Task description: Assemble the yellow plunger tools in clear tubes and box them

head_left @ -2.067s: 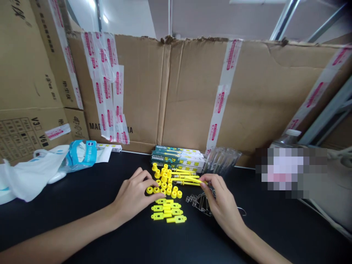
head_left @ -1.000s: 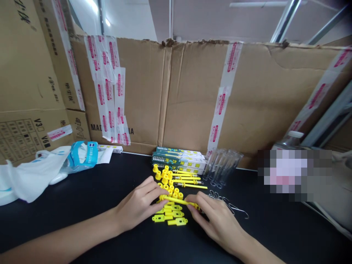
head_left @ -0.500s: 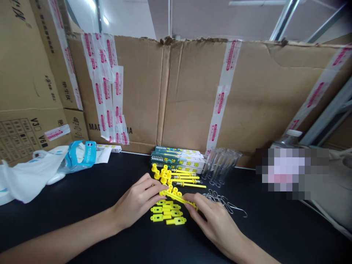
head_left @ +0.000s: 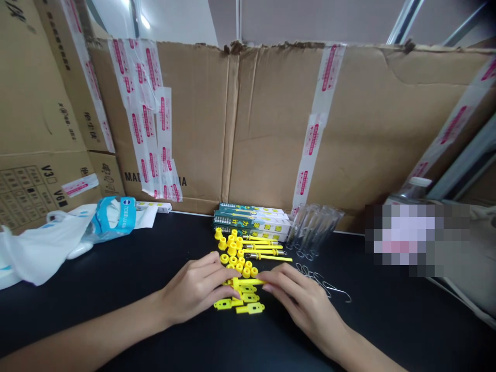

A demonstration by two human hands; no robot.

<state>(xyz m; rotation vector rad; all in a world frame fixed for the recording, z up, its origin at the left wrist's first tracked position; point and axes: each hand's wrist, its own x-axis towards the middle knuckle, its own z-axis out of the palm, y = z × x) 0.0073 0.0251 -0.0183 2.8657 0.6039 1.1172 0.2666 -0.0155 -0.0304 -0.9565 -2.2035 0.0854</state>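
Note:
My left hand (head_left: 196, 292) and my right hand (head_left: 300, 299) meet over a small heap of yellow plastic parts on the black table (head_left: 116, 279). Together they pinch a thin yellow rod (head_left: 248, 282), the left at its left end, the right at its right end. Below it lie flat yellow tabs (head_left: 244, 305). Behind it sit small yellow caps (head_left: 236, 258) and more yellow rods (head_left: 267, 248). Thin wire hooks (head_left: 321, 281) lie just right of my right hand.
Green and white boxes (head_left: 251, 219) and clear tubes (head_left: 315, 227) stand behind the parts against a taped cardboard wall (head_left: 271, 129). White bags and a blue pack (head_left: 112, 219) lie at the left. A bottle (head_left: 414, 188) stands at the right.
My right hand took one yellow rod from the back pile and carried it toward me. My left hand left the caps and took hold of the rod's other end.

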